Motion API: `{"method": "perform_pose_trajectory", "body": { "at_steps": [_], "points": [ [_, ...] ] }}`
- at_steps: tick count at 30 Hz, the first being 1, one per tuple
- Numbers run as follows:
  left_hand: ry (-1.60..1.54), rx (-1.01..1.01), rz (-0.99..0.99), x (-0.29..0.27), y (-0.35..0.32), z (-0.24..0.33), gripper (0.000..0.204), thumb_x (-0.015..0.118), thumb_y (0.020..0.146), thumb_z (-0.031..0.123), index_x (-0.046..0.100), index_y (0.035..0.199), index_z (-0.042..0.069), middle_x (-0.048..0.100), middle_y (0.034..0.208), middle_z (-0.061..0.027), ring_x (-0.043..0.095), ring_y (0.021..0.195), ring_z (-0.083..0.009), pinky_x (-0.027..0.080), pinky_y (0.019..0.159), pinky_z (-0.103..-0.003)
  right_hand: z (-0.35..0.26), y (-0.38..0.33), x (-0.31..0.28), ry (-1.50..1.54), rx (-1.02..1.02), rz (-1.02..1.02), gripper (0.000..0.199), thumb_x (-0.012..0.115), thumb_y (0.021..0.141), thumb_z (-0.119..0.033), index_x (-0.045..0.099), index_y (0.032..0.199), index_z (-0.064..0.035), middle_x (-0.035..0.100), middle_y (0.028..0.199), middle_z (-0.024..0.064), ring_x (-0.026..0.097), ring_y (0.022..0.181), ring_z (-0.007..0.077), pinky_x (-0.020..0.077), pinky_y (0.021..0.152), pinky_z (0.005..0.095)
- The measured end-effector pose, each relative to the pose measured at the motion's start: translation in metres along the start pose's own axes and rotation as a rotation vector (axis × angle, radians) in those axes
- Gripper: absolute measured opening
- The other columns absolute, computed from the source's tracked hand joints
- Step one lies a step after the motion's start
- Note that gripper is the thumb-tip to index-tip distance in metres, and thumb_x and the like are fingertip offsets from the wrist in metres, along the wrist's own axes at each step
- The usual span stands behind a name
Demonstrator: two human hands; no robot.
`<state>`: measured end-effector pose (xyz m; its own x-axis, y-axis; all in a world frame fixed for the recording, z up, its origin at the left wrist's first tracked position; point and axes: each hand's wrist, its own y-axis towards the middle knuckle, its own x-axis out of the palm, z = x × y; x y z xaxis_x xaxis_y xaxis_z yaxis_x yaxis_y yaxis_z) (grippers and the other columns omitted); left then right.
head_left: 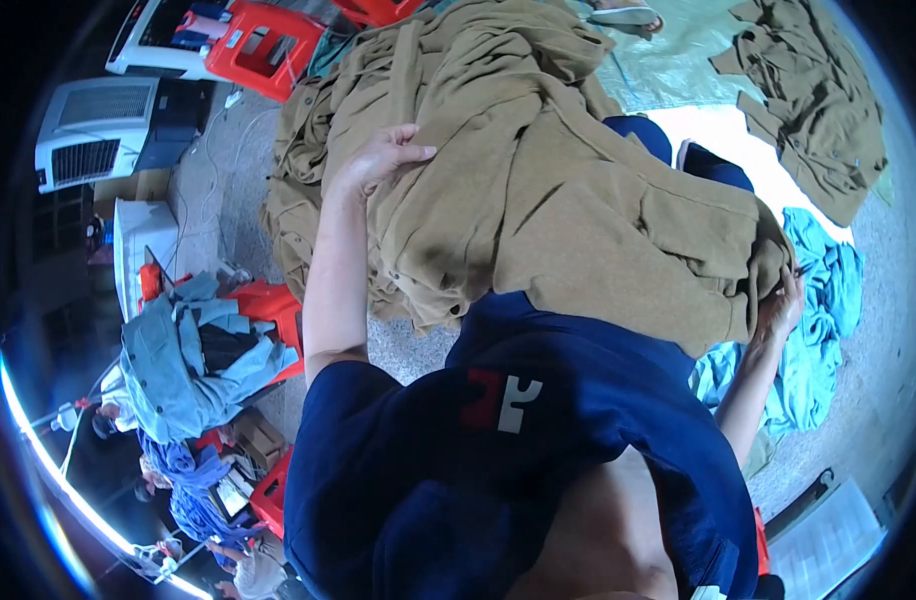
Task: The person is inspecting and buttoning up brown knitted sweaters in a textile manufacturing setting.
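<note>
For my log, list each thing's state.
Brown cloth: wrinkled, spread out
Brown heap: rumpled
Upper-right brown clothes: rumpled, laid out
Teal cloth: bunched
Blue-green jacket: draped over red stool
Nearer air cooler: cannot tell if running
Left hand: on brown cloth, thumb apart
Right hand: at brown cloth's edge

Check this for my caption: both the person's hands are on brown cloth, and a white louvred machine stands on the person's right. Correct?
No: the head view shows the white louvred machine on the person's left. The left hand and right hand are on brown cloth, as stated.
</note>
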<state>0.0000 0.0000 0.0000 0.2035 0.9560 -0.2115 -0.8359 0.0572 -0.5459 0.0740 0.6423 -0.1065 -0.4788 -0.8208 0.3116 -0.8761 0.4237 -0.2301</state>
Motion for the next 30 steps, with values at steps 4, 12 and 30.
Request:
{"method": "perform_pose_trajectory", "body": {
  "at_steps": [4, 12, 30],
  "points": [
    [-0.045, -0.036, 0.005, 0.002, -0.027, 0.001, 0.027, 0.075, 0.083, 0.015, 0.064, 0.106, 0.005, 0.067, 0.095, 0.0017, 0.062, 0.083, -0.0061, 0.049, 0.076, -0.02, 0.0, 0.005, -0.028, 0.225, 0.214, 0.026, 0.032, 0.06, 0.093, -0.007, 0.055, 0.123, 0.0024, 0.061, 0.122, 0.0145, 0.059, 0.113, 0.0241, 0.0466, 0.1, 0.0379],
    [-0.201, -0.08, 0.189, -0.012, -0.048, -0.057, 0.022, 0.073, 0.085, 0.013, 0.064, 0.104, 0.006, 0.066, 0.093, 0.0018, 0.062, 0.082, -0.0065, 0.049, 0.076, -0.022, -0.016, 0.019, -0.104, 0.131, 0.15, 0.024, 0.036, 0.061, 0.091, -0.007, 0.054, 0.125, 0.0027, 0.065, 0.116, 0.0142, 0.063, 0.106, 0.0248, 0.0499, 0.094, 0.0367],
    [-0.131, 0.471, 0.028, 0.09, 0.007, 0.08, 0.024, 0.07, 0.088, 0.015, 0.068, 0.106, -0.001, 0.068, 0.092, -0.0011, 0.06, 0.082, -0.0066, 0.048, 0.074, -0.022, -0.166, -0.159, 0.158, -0.098, -0.558, -0.776, 0.028, 0.076, 0.08, -0.025, 0.053, 0.07, -0.0128, 0.053, 0.079, 0.0103, 0.048, 0.067, 0.0127, 0.0413, 0.063, 0.0235]
  ]
}}
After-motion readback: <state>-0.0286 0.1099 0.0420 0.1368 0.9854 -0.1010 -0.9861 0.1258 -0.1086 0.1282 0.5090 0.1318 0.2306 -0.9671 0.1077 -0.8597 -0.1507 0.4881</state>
